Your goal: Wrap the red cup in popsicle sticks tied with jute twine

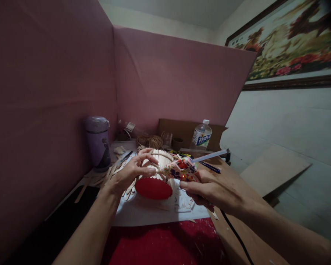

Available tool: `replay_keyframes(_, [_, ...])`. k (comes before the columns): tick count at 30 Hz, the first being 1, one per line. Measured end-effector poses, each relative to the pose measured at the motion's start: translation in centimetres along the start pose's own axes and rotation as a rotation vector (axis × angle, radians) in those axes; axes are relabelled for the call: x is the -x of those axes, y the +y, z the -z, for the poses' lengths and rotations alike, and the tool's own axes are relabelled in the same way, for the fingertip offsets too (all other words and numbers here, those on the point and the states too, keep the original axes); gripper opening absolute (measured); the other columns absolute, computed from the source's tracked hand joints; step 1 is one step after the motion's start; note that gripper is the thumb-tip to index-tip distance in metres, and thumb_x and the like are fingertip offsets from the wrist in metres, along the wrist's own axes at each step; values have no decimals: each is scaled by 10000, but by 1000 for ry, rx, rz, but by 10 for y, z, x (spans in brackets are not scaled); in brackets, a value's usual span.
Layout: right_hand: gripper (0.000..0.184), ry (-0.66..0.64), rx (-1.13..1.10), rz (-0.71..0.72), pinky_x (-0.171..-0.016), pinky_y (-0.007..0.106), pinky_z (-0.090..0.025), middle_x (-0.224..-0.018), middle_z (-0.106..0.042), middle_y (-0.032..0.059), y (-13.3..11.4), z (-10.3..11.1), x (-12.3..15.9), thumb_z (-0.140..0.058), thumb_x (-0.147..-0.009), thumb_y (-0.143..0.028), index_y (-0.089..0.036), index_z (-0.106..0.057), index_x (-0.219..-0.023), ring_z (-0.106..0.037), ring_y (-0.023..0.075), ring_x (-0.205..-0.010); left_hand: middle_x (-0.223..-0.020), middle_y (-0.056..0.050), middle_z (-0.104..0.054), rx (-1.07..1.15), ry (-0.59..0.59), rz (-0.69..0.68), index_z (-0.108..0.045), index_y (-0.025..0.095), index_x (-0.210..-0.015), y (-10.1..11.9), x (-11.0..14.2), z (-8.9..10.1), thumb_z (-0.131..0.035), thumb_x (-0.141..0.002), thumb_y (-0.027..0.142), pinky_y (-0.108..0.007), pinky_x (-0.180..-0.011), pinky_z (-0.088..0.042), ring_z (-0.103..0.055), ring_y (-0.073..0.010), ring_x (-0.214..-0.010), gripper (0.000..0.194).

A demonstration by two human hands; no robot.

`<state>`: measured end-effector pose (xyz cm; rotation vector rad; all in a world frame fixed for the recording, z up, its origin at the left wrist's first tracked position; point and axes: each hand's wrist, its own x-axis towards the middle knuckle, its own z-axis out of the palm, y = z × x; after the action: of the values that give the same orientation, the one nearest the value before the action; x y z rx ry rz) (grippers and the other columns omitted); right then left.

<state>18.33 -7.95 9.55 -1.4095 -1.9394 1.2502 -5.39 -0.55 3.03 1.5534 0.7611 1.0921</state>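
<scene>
My right hand (201, 187) is wrapped round a flower-patterned hot glue gun (179, 170). A clear glue stick (209, 156) juts from its back, and a small red light glows on its side. The nozzle points left, close to the fingertips of my left hand (135, 167). Those fingers are closed in a pinch on a piece of twine (167, 156) that runs over a round body made of wooden craft sticks (157, 158). This body lies on its side, with its red round end (153, 188) facing me. The exact contact at the nozzle is hard to see.
Loose craft sticks (110, 175) and a dark pen lie at left, near a purple flask (98, 143). Behind are a twine ball (154, 141) and a labelled plastic bottle (202, 136). A blue pen (211, 168) lies right. The gun's black cord (237, 235) trails over the table.
</scene>
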Motion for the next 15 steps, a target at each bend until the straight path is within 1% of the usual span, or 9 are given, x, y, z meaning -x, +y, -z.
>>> replay_keyframes(3, [443, 1, -2, 6, -375, 207, -285, -514, -449, -47, 3, 0, -1, -605, -821, -555, -200, -433, -619, -381, 62, -421, -1517, 41, -292, 0, -1, -4, -688, 264, -855, 0, 0, 0, -740, -640, 233, -484, -1129, -272, -229, -292, -1442, 223])
replay_keyframes(6, [410, 24, -11, -18, -373, 207, -279, -525, -445, -53, 6, 0, -3, -599, -827, -533, -204, -427, -655, -365, 60, -413, -1515, 36, -298, 3, -2, -22, -690, 266, -857, -1, 0, 0, -727, -647, 223, -483, -1139, -258, -211, -283, -1450, 217])
replay_keyframes(9, [404, 40, -16, -46, -382, 212, -293, -530, -445, -54, 7, 0, -3, -606, -821, -533, -207, -423, -669, -372, 65, -420, -1511, 29, -311, -2, 2, -19, -693, 264, -859, -2, 0, 0, -732, -643, 229, -482, -1144, -252, -205, -292, -1452, 222])
replay_keyframes(12, [393, 29, -22, -29, -396, 232, -310, -536, -454, -47, 10, 1, -2, -607, -825, -530, -206, -453, -664, -378, 76, -432, -1513, 33, -308, 21, 4, -8, -694, 260, -849, -1, 0, 0, -743, -635, 226, -458, -1142, -264, -221, -296, -1447, 222])
replay_keyframes(15, [364, 24, -41, 8, -420, 247, -336, -572, -482, -33, 14, 3, -1, -606, -832, -516, -205, -489, -682, -413, 90, -466, -1513, 30, -297, 24, -4, -2, -694, 257, -848, 0, 0, 0, -744, -641, 222, -452, -1134, -280, -245, -288, -1438, 216])
